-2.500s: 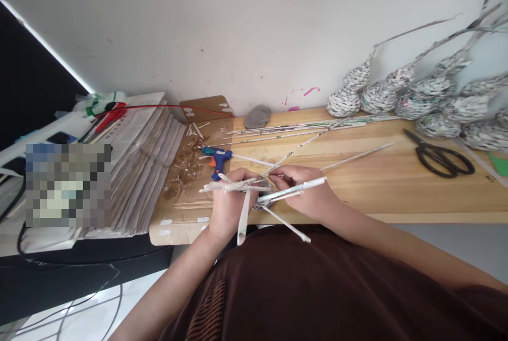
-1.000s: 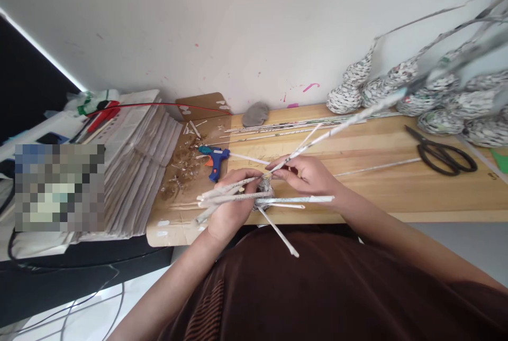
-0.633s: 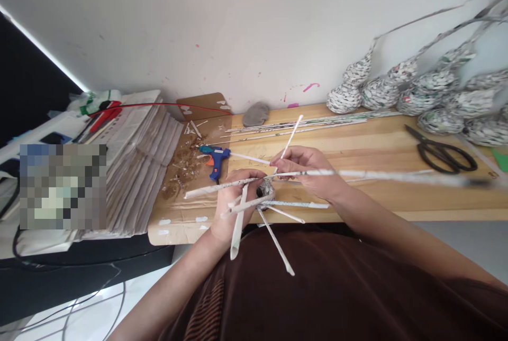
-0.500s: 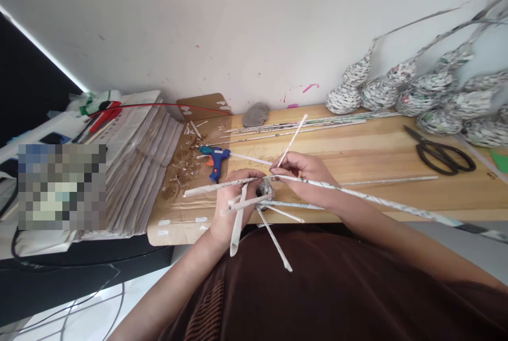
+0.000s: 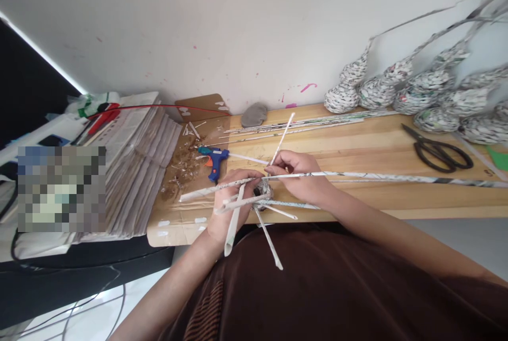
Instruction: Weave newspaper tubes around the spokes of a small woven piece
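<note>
- Small round grey-and-white woven newsprint piece [image 5: 266, 191] sits between the two hands at the near edge of the pale wooden tabletop [image 5: 381, 201]; we cannot make out whether it rests on the wood.
- The left hand [image 5: 230, 194] is curled around its left side, fingers bent in and closed on it.
- The right hand [image 5: 301, 164] is drawn to a fingertip pinch at the foot of a thin white rolled-paper spoke [image 5: 282, 139] (whether the pinch also takes in the strand, we cannot tell).
- A second ago the long printed rolled-newspaper strand [image 5: 369, 176] slanted away to the upper right; now we see it swung down, almost level, across the right hand and out past the right edge of view. We judge that it has been carried to the near side of the thin spoke in the weaving.
- The woven piece shows its dark opening on the left, toward the left hand; round and half hidden, it gives us no sure long axis.
- Around it, a flared white paper tube [image 5: 234, 222] points toward us and slightly left, a slim pale paper spoke [image 5: 268, 238] toward us and right, and the thin spoke away and right.
</note>
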